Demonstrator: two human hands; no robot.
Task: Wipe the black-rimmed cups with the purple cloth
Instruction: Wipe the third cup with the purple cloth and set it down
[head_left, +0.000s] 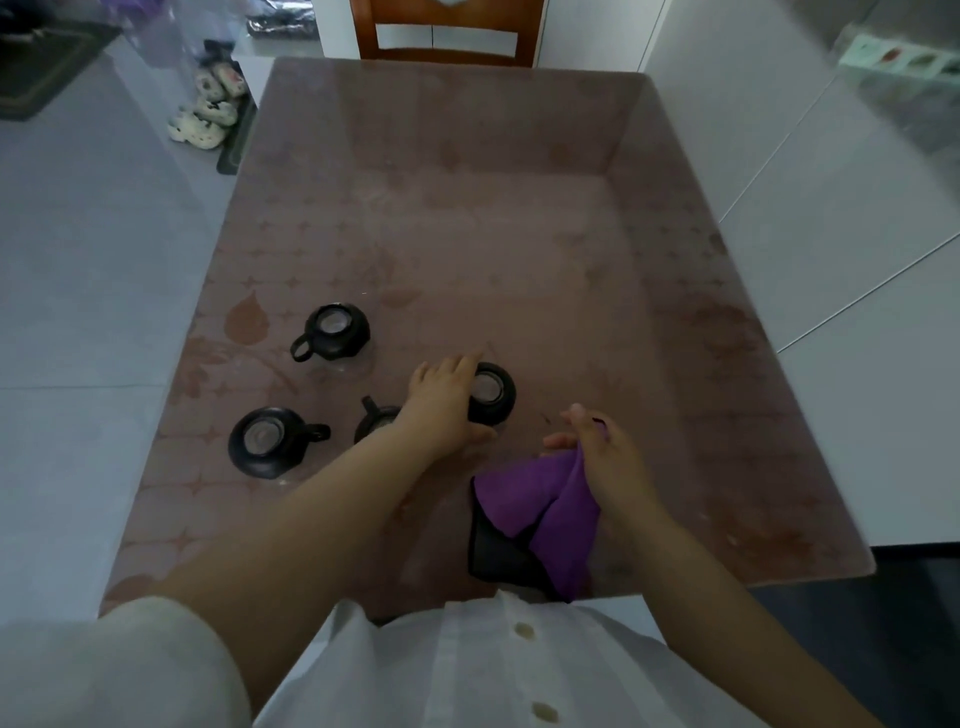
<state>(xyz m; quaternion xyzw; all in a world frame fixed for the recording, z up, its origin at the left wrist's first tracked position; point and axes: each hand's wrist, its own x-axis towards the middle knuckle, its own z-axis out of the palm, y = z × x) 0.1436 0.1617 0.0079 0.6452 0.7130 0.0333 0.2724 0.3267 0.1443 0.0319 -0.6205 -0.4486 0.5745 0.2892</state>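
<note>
Near our white buttoned shirt (467, 665), our right hand (608, 457) is gripping the soft purple cloth (540, 514) over the near tabletop (467, 234); our left hand (447, 400) is curling round the rightmost black-rimmed glass cup (493, 392), probably fragile, best held by its wall.

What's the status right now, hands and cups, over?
Left hand grips the rightmost cup. Right hand holds the purple cloth, apart from it. Three more cups to the left; nothing blocking.

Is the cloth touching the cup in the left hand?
No, the right hand holds the cloth apart from the cup that the left hand grips.
</note>
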